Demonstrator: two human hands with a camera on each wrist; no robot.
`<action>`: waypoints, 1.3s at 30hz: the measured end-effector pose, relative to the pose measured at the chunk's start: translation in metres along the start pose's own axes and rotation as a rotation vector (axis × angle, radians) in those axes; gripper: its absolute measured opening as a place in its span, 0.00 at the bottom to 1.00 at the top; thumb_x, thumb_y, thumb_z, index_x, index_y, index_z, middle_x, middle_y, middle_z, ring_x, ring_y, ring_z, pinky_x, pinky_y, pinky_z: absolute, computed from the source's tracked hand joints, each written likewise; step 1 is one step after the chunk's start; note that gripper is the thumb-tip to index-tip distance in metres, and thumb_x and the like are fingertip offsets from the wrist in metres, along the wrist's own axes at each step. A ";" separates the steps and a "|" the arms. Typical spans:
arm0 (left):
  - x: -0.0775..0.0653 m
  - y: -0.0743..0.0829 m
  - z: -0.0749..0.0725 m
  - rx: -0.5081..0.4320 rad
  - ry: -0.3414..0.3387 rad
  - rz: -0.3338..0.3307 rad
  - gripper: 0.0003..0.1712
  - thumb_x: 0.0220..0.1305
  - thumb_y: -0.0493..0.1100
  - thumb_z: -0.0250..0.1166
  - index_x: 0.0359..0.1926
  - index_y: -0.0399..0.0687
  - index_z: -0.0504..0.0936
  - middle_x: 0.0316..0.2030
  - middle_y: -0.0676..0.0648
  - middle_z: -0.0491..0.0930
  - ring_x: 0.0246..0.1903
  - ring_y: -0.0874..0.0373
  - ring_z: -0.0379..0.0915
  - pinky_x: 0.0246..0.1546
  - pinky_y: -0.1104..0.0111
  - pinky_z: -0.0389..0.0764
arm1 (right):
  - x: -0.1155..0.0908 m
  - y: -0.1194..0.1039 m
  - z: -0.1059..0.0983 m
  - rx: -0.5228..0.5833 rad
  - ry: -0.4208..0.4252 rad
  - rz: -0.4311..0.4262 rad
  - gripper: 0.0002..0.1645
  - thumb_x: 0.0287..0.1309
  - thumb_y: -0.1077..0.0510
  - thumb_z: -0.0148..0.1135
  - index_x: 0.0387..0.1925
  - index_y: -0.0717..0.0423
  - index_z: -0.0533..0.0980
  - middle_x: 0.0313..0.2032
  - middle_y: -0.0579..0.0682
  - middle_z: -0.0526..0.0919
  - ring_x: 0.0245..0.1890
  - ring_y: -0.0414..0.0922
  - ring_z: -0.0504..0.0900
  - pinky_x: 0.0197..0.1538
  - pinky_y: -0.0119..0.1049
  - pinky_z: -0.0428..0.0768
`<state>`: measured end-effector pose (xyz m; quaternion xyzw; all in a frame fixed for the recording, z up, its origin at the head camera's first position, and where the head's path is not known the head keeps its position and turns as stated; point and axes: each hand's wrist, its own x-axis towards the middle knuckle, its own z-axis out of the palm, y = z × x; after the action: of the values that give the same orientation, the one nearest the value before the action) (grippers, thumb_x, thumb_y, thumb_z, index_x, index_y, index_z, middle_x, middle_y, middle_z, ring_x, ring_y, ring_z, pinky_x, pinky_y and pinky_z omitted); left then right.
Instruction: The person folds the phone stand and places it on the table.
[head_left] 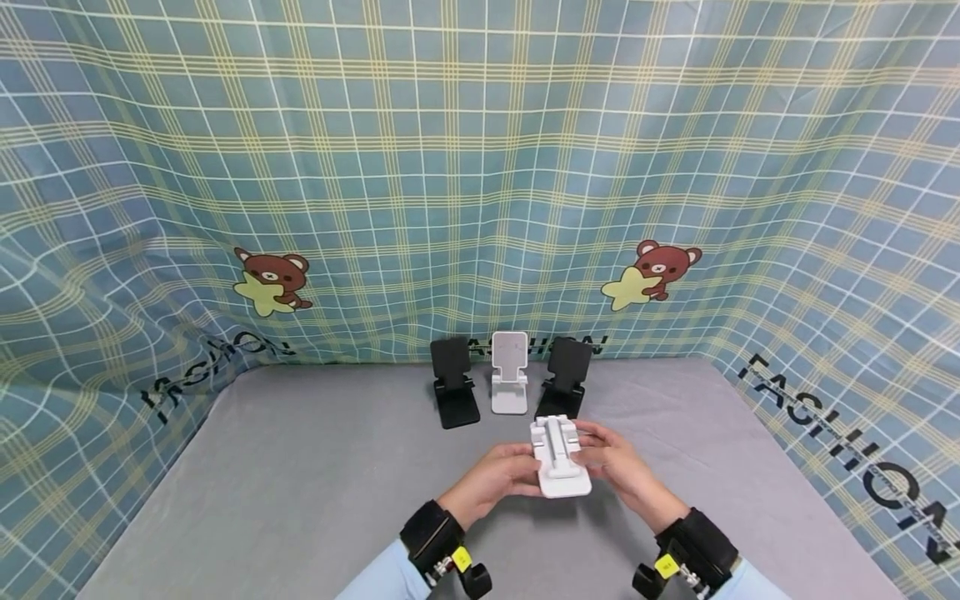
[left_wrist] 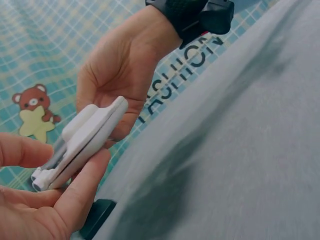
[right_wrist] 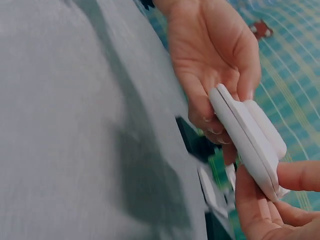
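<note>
A folded white phone stand [head_left: 562,483] is held over the grey tabletop between my two hands. My left hand [head_left: 498,477] grips its left side; in the left wrist view its thumb and fingers lie on opposite faces of the stand [left_wrist: 95,132]. On the right side, my right hand [head_left: 626,471] pinches the stand [right_wrist: 245,132] between thumb and fingers near one end, as the right wrist view shows. A narrow arm lies folded along the middle of the upper face.
Behind the hands stand three unfolded phone stands: a black one [head_left: 452,375] at left, a white one [head_left: 510,362] in the middle, another black one [head_left: 568,367] at right. A plaid cloth [head_left: 480,192] hangs round the grey table [head_left: 315,467].
</note>
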<state>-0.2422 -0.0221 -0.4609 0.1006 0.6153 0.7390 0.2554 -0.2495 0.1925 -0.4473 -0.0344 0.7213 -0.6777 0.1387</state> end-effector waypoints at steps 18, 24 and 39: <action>0.039 -0.030 0.054 0.073 0.052 -0.066 0.27 0.58 0.32 0.59 0.59 0.29 0.68 0.37 0.44 0.82 0.33 0.59 0.79 0.45 0.60 0.83 | -0.012 0.046 -0.057 -0.039 0.162 0.128 0.42 0.52 0.67 0.58 0.68 0.68 0.55 0.52 0.57 0.78 0.38 0.41 0.81 0.39 0.39 0.82; 0.042 -0.036 0.059 0.091 0.086 -0.061 0.28 0.56 0.31 0.59 0.59 0.27 0.67 0.37 0.43 0.81 0.37 0.56 0.80 0.46 0.60 0.83 | -0.010 0.050 -0.058 -0.070 0.180 0.150 0.42 0.51 0.67 0.59 0.67 0.68 0.56 0.52 0.59 0.78 0.37 0.41 0.82 0.38 0.38 0.83; 0.043 -0.036 0.074 0.216 0.167 -0.061 0.21 0.55 0.34 0.58 0.50 0.25 0.74 0.31 0.49 0.76 0.30 0.61 0.73 0.43 0.62 0.83 | -0.010 0.046 -0.051 -0.366 0.292 0.065 0.37 0.44 0.71 0.58 0.61 0.74 0.65 0.38 0.58 0.80 0.30 0.40 0.74 0.29 0.31 0.74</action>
<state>-0.2349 0.0673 -0.4863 0.0469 0.7131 0.6661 0.2136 -0.2465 0.2478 -0.4893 0.0627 0.8452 -0.5287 0.0461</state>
